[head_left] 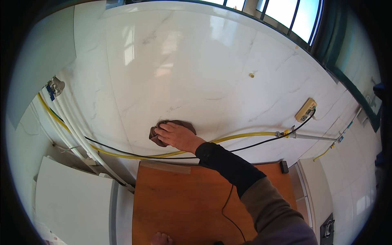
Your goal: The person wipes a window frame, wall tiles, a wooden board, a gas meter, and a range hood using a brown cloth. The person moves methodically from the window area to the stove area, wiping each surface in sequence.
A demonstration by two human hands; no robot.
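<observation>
in the head view, the right hand [179,138] lies over a crumpled brown cloth [187,123], its fingers slightly spread; whether they pinch any of it, i cannot tell. the cloth is against the white marbled wall [183,73], just above a yellow hose [249,134] and a black cable [261,143]. the left hand [162,239] shows only its knuckles near the lower edge, over the brown wooden surface [183,200]; its grip is hidden.
</observation>
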